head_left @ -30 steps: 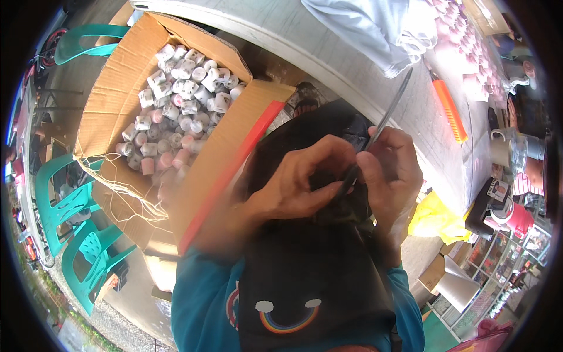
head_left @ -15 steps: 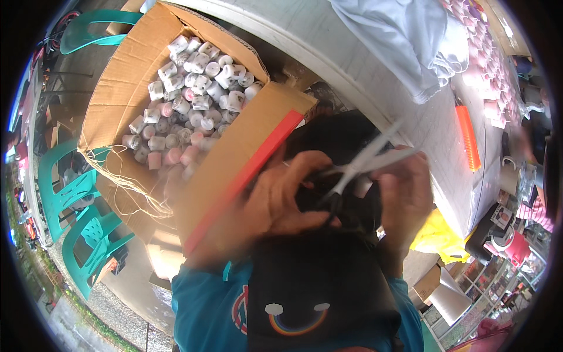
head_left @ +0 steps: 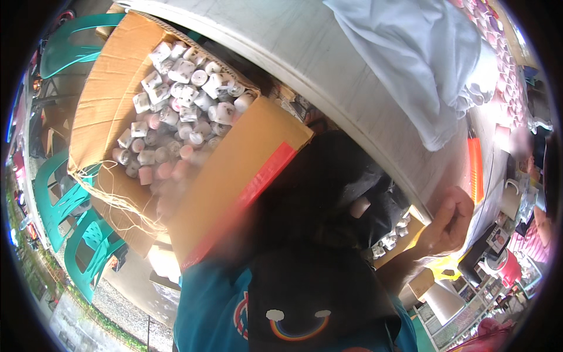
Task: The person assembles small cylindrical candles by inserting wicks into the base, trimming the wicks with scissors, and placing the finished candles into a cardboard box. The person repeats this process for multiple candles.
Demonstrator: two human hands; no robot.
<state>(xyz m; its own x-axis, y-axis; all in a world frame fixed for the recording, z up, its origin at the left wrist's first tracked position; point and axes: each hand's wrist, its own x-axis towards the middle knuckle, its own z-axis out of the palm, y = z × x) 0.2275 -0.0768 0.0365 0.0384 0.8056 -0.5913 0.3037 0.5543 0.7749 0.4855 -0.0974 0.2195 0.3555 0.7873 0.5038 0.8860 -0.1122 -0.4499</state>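
Note:
My right hand (head_left: 453, 218) is at the table's near edge, its fingers curled together; whatever they may hold is hidden. My left hand is not in view. In front of me, between the box and the table, lies a black plastic bag (head_left: 325, 170). One small pale cylinder (head_left: 359, 206) rests on it. To the left stands an open cardboard box (head_left: 102, 97) with red tape (head_left: 267, 170) along its near flap. Many small white and pinkish cylinders (head_left: 182, 71) with dark marks fill it. More such cylinders (head_left: 392, 239) sit in another box beside the bag.
On the table (head_left: 281, 35) lie a white cloth (head_left: 419, 76), an orange comb-like tool (head_left: 475, 170) and many pink pieces (head_left: 510, 76). Loose twine (head_left: 120, 205) hangs over the box's corner. Green plastic chairs (head_left: 56, 202) stand at left; a yellow bag (head_left: 444, 268) is at right.
My right hand has moved right, to the table edge, away from the pale blurred strips seen earlier. My left hand has left view. The black bag and pale cylinder are now uncovered.

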